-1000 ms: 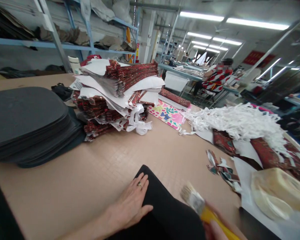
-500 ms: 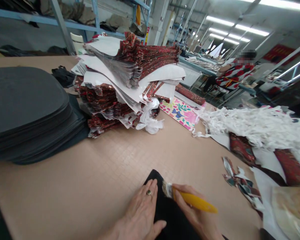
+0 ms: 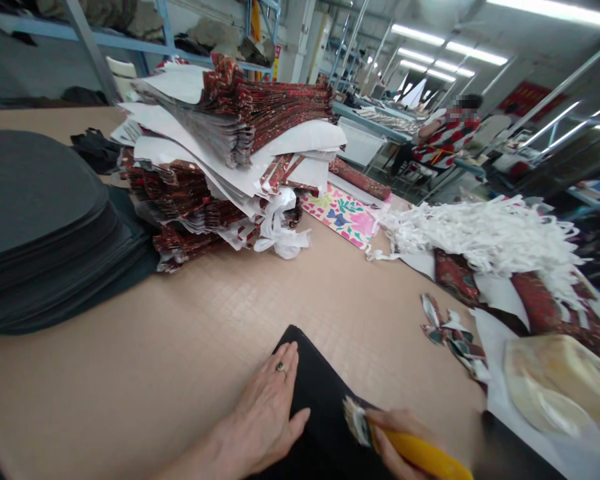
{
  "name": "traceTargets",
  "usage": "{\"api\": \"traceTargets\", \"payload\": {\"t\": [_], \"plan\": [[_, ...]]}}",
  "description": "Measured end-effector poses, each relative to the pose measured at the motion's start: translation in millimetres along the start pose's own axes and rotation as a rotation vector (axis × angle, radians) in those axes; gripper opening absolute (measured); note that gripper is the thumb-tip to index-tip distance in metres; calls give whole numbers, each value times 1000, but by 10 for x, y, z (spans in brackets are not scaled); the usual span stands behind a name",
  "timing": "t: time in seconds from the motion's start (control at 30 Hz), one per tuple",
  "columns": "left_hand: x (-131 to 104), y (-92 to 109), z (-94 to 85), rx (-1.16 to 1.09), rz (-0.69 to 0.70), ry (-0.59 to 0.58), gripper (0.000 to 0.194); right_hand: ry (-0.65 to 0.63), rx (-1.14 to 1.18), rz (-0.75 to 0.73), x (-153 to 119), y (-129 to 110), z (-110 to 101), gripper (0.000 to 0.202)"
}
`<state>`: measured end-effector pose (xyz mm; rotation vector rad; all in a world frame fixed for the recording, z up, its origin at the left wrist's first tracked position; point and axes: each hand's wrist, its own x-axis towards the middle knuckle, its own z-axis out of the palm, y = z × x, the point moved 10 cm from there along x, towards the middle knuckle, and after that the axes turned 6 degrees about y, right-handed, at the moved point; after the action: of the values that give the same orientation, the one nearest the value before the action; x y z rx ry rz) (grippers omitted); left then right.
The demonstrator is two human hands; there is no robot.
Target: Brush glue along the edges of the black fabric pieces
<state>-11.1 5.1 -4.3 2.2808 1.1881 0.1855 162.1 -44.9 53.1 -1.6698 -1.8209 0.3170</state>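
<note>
A black fabric piece (image 3: 320,393) lies on the tan tabletop (image 3: 180,373) at the bottom centre, its pointed corner facing away from me. My left hand (image 3: 267,407) rests flat on its left side, fingers together and stretched out, thumb apart, a ring on one finger. In my right hand (image 3: 397,433) is a paintbrush (image 3: 363,421) with a yellow handle, gripped near the ferrule. Its pale bristles touch or hover just over the right edge of the black piece; which of the two I cannot tell.
Black rounded panels (image 3: 40,200) are stacked at left. Behind stands a tall pile of red patterned fabric (image 3: 280,107) with white sheets. White strips (image 3: 480,233), fabric scraps (image 3: 455,337) and a translucent plastic container (image 3: 560,380) lie at right. A person (image 3: 447,133) sits in the background.
My right hand has drawn the paintbrush along the black fabric's right edge, from near the corner toward me. My left hand still lies on the fabric. The view has shifted somewhat.
</note>
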Motion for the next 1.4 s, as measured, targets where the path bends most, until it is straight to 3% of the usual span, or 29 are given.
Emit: {"api": "traceTargets", "payload": {"t": [0.07,0.13,0.23,0.33,0.53,0.6,0.77,0.87,1.0,1.07,1.17,1.3,1.4], "plan": [[26,20,-14,23,9,20,69,22,7,15,-107,25,-181,14],[60,62,-38,71,32,58,65,77,32,44,-74,7,-233,17],[96,183,-28,125,122,80,57,104,99,90,38,-17,-97,21],[109,235,30,166,160,41,54,82,138,157,-75,106,-72,20],[98,232,54,217,192,90,54,297,75,521,-680,701,-742,25],[89,231,64,246,217,122,53,311,142,533,-646,663,-696,25],[94,227,72,331,252,141,51,222,328,424,-376,414,-251,21],[107,232,67,353,268,143,51,211,300,482,-575,712,-331,23],[116,228,60,345,279,178,52,327,234,662,-1166,1371,-869,27],[120,229,49,334,282,198,52,367,184,730,-1350,1535,-1090,28],[131,238,49,334,291,194,51,417,133,740,-1324,1461,-1194,29],[142,237,40,324,295,186,51,369,211,704,-1120,1201,-977,30],[134,216,38,294,279,183,51,382,216,798,-1270,1215,-991,31]]}}
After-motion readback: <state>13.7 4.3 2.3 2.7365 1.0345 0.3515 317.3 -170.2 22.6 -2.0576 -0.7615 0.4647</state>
